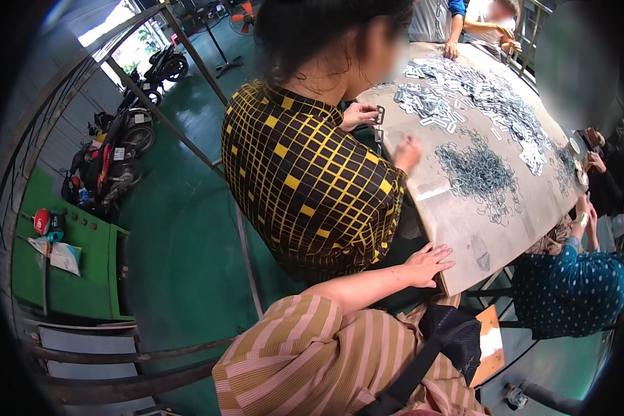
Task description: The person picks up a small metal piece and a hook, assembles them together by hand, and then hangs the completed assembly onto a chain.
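Table (457,229) | left hand (428,265) lay flat, fingers spread, on its near edge | wire loops (478,173) heaped mid-table | steadier grip advisable; right hand unseen

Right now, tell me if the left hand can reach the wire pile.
Probably, with a stretch: left hand rests on the table edge, only bare tabletop between it and the wire pile.

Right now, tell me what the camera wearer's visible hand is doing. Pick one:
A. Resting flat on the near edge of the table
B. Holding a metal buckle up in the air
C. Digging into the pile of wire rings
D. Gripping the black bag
A: the hand lies palm down with fingers spread on the near edge of the table, empty, apart from the pile of wire rings and the black bag.
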Demonstrator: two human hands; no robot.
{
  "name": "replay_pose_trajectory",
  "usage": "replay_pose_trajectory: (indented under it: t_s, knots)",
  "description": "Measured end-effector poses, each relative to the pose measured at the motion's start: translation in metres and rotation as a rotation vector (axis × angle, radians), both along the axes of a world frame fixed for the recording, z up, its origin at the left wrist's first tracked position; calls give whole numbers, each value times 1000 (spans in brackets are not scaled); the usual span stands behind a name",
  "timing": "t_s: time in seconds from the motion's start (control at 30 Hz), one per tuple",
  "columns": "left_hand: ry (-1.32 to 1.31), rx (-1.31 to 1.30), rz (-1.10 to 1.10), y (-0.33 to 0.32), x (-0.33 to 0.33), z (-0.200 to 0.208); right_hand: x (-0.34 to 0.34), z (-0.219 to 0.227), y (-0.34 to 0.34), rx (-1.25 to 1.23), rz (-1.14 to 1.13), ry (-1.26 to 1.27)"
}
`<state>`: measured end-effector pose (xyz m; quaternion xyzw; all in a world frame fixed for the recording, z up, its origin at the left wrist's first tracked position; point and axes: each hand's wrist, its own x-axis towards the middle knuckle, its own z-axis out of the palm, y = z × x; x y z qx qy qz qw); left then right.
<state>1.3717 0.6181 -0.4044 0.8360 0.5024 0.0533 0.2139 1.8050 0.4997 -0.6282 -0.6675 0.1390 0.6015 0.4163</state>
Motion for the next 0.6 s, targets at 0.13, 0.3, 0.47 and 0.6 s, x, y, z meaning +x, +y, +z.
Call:
replay_pose_trajectory:
  t_s: [0.13,0.3,0.47,0.6]
  knots:
    - [-2,-36,-10,-2,-3,-1,5,28,35,18,249,-125]
    - [18,-92,-43,11,-4,7,19,42,68,-20,537,-332]
    - [36,-125,145,38,24,32,36,43,89,-140,861,-607]
    - [-151,239,322,79,76,-32,50,60,120,-80,1134,-1025]
